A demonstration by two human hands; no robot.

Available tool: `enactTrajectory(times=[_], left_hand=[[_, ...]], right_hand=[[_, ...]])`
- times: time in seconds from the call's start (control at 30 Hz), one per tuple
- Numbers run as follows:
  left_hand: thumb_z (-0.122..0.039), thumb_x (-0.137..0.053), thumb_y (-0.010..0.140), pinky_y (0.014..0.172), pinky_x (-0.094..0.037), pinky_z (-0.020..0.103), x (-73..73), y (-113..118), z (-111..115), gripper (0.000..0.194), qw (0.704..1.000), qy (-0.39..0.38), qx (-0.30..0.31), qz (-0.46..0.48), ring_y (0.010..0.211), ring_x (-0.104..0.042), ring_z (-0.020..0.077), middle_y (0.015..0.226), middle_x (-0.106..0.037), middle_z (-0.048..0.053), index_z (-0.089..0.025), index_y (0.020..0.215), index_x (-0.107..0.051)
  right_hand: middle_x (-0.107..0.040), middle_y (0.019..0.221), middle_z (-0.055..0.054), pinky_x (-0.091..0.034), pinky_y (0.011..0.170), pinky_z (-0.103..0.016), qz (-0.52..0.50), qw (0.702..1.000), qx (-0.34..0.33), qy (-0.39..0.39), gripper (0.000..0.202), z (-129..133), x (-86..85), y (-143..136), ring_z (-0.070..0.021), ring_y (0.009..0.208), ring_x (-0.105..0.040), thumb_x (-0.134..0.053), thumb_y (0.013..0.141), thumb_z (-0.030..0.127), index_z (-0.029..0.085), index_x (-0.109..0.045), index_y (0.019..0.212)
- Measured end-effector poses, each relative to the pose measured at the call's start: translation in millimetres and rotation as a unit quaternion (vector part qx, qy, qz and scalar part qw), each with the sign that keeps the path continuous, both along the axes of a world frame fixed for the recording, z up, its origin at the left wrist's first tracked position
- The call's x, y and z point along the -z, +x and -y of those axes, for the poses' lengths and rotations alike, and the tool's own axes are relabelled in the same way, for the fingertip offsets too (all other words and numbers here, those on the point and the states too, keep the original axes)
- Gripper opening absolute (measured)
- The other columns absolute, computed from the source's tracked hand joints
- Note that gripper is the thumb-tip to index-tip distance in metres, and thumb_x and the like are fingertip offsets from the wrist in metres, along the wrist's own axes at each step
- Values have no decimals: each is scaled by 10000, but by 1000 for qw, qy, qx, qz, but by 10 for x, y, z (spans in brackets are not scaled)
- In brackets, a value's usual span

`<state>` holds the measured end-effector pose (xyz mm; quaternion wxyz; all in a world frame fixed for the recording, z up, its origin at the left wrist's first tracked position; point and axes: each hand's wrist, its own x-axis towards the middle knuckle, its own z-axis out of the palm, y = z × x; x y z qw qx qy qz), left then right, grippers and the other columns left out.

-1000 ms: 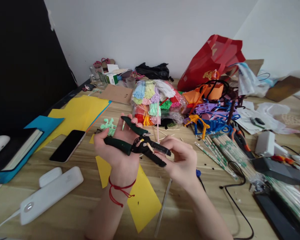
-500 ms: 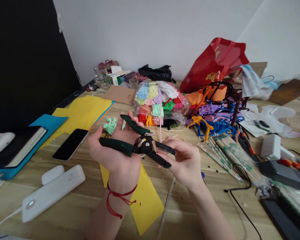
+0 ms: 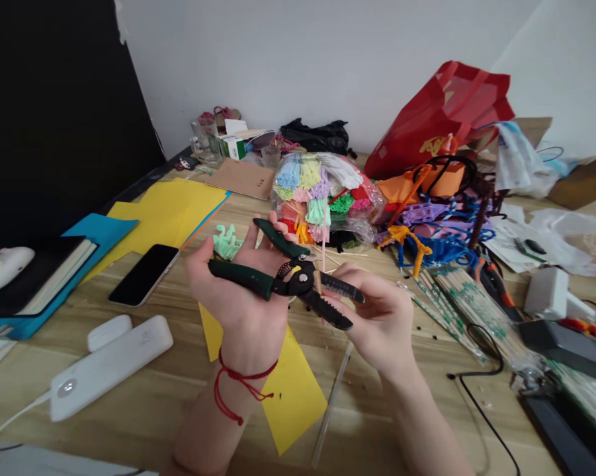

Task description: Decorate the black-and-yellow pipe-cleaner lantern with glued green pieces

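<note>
My left hand point(image 3: 251, 291), palm up, holds a pair of wire strippers point(image 3: 305, 284) with dark green handles. The handles are spread and the black toothed jaws stand apart, pointing right. Between the jaws shows a short tan piece, perhaps the end of a stick. My right hand point(image 3: 377, 311) is closed beside the jaws, its fingertips partly hidden behind them. A thin pink pipe cleaner point(image 3: 324, 231) stands upright at those fingertips and passes behind the strippers. Beneath my left wrist lies a yellow sheet point(image 3: 295, 396).
Bundled coloured pipe cleaners point(image 3: 317, 178) lie in a clear bag at the back, near a red bag point(image 3: 426, 125). Packed sticks point(image 3: 469, 311) and pliers point(image 3: 496, 287) are on the right. A phone point(image 3: 143, 274) and a white power bank point(image 3: 112, 367) lie left. A clear rod point(image 3: 332, 403) lies in front.
The whole view has shifted slightly, so both hands and the wire strippers appear a little further right. The grip and the spread of the handles look the same.
</note>
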<state>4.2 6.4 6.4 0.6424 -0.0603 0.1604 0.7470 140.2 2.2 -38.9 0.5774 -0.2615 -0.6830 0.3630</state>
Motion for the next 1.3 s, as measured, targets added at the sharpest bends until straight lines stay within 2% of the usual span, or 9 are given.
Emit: enactTrajectory(times=[0.13,0.33,0.53,0.7,0.83,0.97,1.17,1.3], left_hand=[[-592,-311,864,629,-530,369,13,-8,1,571,1000,12,11,-6,748,-616,241,890,-608,120,-178,1120,-610],[-583,-284,871,632,-541,383,-17,3,-9,580,1000,3,12,-2,757,-613,245,928,-576,132,-141,1119,-564],[-542,-332,868,624,-543,333,-20,7,-12,516,1000,2,-6,-2,775,-599,215,969,-540,136,-117,1101,-508],[-484,-348,853,599,-507,302,5,-14,-59,406,1000,9,2,5,709,-570,183,896,-538,101,-143,960,-541],[-474,-328,874,674,-539,381,60,-39,-104,404,998,42,47,-4,677,-554,187,858,-515,85,-148,939,-558],[-477,-293,906,698,-547,413,110,-55,-147,439,993,57,95,-29,783,-604,250,831,-475,83,-151,967,-581],[-479,-313,892,735,-549,423,107,-62,-185,427,993,37,99,-55,842,-598,268,850,-472,93,-163,980,-587],[-481,-283,903,733,-556,418,84,-47,-172,465,993,74,93,-26,703,-569,210,812,-480,74,-144,1026,-579]], right_hand=[[-667,690,-16,-500,594,-290,18,1000,3,5,121,10,16,15,-157,647,-609,-747,850,216,213,-677,752],[-643,694,-10,-484,605,-291,31,999,19,18,128,38,8,19,-158,675,-595,-737,846,168,219,-655,763],[-632,671,-13,-486,592,-305,44,998,37,24,155,56,7,8,-169,668,-597,-725,854,182,220,-637,733],[-670,717,-18,-520,619,-309,36,999,33,17,155,65,-6,-1,-163,669,-617,-741,844,180,222,-634,740],[-632,676,-4,-493,579,-288,38,999,15,23,179,78,-28,11,-148,636,-589,-732,851,157,219,-618,728],[-621,689,-2,-467,556,-273,46,999,3,29,180,90,-33,22,-140,641,-570,-709,845,84,219,-635,751],[-652,706,-11,-476,556,-281,42,999,-4,34,174,87,-19,18,-149,658,-585,-701,840,64,227,-672,785],[-628,680,-3,-474,561,-281,51,998,9,41,162,81,-14,5,-149,656,-584,-704,848,84,220,-652,777]])
